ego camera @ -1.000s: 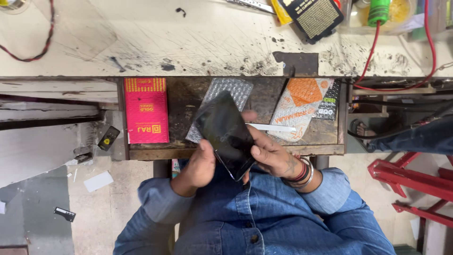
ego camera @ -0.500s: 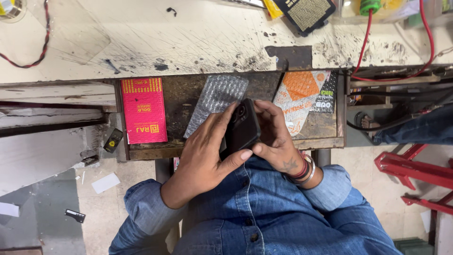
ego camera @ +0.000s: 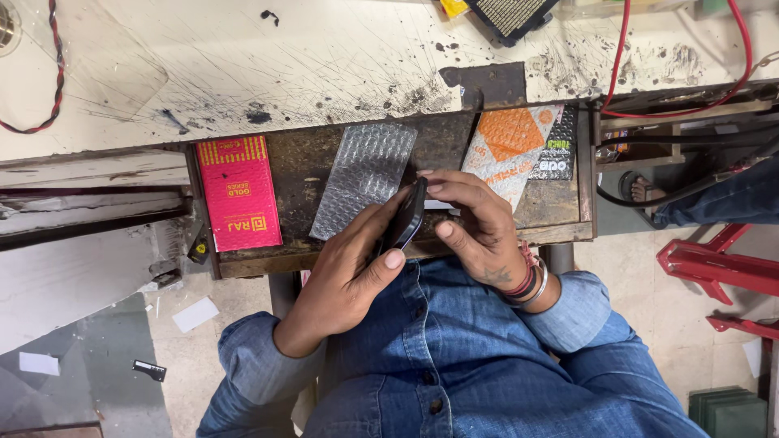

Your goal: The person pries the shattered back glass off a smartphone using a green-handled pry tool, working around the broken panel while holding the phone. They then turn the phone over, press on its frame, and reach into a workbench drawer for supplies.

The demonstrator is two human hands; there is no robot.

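we see the dark phone (ego camera: 408,215) held edge-on between both hands, above the near edge of the open wooden drawer (ego camera: 560,212). the left hand (ego camera: 349,272) cups the phone from the left, fingers pressed together along its back, thumb tip against its lower edge. the right hand (ego camera: 475,223) closes on the opposite side, fingers curled over the top edge, thumb on the face. in the drawer lie a pink box (ego camera: 238,193) at the left, a bubble-wrap pouch (ego camera: 365,170) just beside the left hand, and an orange packet (ego camera: 511,146) behind the right hand. the scratched white bench top (ego camera: 243,65) runs above.
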